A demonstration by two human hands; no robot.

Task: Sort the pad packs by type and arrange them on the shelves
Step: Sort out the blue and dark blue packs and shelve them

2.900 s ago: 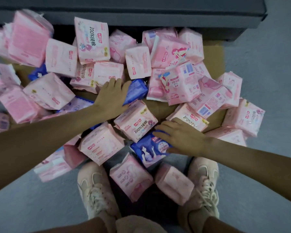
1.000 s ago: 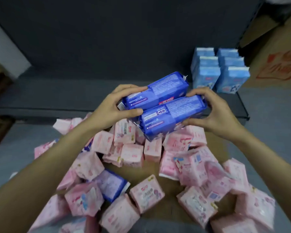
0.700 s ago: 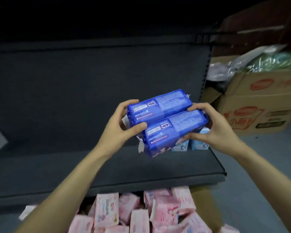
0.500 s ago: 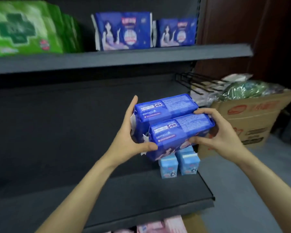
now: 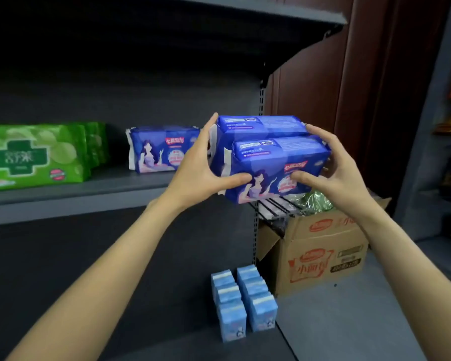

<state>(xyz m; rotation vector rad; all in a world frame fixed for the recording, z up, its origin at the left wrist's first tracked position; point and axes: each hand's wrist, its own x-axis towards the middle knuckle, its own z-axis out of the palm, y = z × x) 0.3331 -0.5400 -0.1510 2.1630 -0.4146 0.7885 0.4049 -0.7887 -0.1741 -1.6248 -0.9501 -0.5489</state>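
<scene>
Two dark blue pad packs [image 5: 271, 162] are held together, one behind the other, in front of the middle shelf [image 5: 76, 194]. My left hand [image 5: 195, 162] grips their left end and my right hand [image 5: 326, 168] grips their right end, thumbs on the front face. A matching dark blue pack [image 5: 162, 149] stands on that shelf just left of them. Green pad packs [image 5: 34, 155] stand at the shelf's left. Several light blue packs [image 5: 241, 300] stand in two rows on the lower shelf.
A cardboard box [image 5: 320, 251] with a green bag and a wire rack on top sits on the floor right of the shelving. A brown wall panel [image 5: 349, 87] rises behind it. Another shelf board [image 5: 271, 9] runs overhead.
I picked two dark blue packs from the floor pile, stood up and raised them to the middle shelf. The view has lifted from the pink pile to the shelves.
</scene>
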